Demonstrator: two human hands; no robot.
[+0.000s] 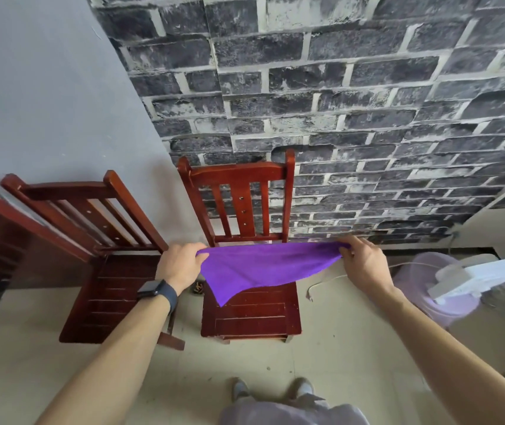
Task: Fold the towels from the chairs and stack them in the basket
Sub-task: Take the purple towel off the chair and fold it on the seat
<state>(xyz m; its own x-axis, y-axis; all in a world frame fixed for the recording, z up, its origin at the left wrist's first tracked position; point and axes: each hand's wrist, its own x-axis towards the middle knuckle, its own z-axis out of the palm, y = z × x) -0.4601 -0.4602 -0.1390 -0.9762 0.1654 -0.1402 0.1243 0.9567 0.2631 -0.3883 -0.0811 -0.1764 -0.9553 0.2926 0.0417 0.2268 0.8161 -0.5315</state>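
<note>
1. Purple towel (263,265) corners are pinched in curled fingers: left hand (180,265) grips one, right hand (364,265) the other.
2. The cloth hangs spread between them, its lower corner drooping over the red wooden chair (251,317).
3. A dark watch (156,291) sits on the left wrist.
4. A lilac basket (419,280) stands on the floor to the right.
</note>
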